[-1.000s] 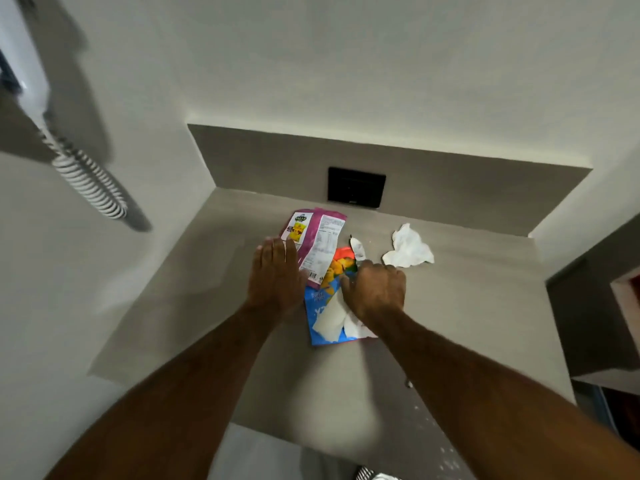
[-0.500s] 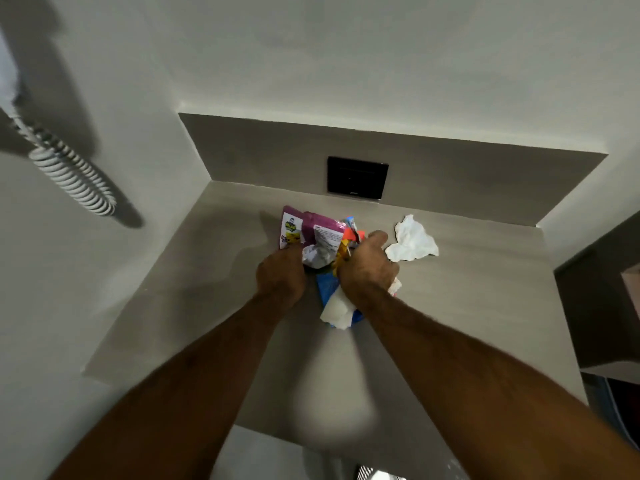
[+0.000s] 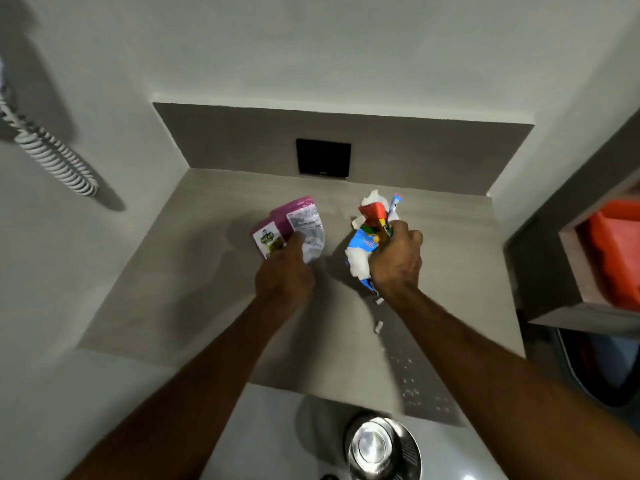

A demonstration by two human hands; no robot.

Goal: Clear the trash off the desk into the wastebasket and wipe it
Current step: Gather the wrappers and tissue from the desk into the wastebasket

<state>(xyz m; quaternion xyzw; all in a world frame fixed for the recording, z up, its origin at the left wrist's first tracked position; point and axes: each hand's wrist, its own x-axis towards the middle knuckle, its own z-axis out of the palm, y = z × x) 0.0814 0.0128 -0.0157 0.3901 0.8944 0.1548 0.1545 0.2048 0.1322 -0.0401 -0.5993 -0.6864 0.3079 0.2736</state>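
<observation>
Above the counter (image 3: pixel 207 289), my left hand (image 3: pixel 284 279) gripped a purple wrapper (image 3: pixel 289 227); my right hand (image 3: pixel 394 263) clutched crumpled wrappers and tissue (image 3: pixel 367 237), seemingly light, crushable, best bunched.

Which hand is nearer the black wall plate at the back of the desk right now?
Right, narrowly. The right hand, gripping the blue wrapper bundle, sits below the black wall plate and slightly right. The left hand, holding the purple packet, is below and left.
</observation>
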